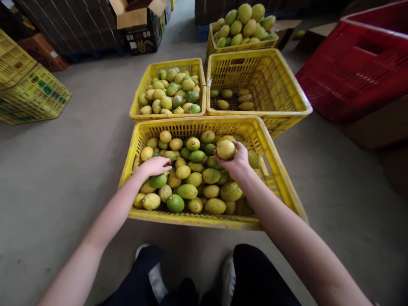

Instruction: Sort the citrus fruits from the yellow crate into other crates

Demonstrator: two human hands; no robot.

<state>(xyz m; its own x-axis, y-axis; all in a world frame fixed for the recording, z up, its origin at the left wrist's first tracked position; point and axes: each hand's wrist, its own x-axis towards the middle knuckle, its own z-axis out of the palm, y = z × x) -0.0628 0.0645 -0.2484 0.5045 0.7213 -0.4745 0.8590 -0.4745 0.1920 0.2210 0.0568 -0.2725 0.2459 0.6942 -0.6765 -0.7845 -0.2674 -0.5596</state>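
Feet: two white shoes (159, 278) and dark trouser legs at the bottom of the view, on the grey concrete floor (57, 178).
Near crate: a yellow slotted crate (204, 125) sits on the floor just ahead of the feet, filled with yellow and green lemons.
Left hand: the left hand (155, 165) lies palm down on the fruit at the crate's left side, fingers bent over the lemons; I cannot tell whether it grips one.
Right hand: the right hand (236, 160) is raised over the crate's far right part, fingers wrapped around a yellow lemon (226, 149).
Held lemon: in the right hand, just above the heap.
Middle-left crate: a second yellow crate (149, 78), touching the near one's far rim, holds mixed lemons.
Middle-right crate: a larger yellow crate (274, 80) beside it holds a few fruits on its bottom.
Far crate: heaped high with green-yellow fruit (244, 21).
Right side: a red crate (357, 68), tilted.
Left side: stacked yellow crates (28, 89).
Back: an open cardboard box (140, 23).
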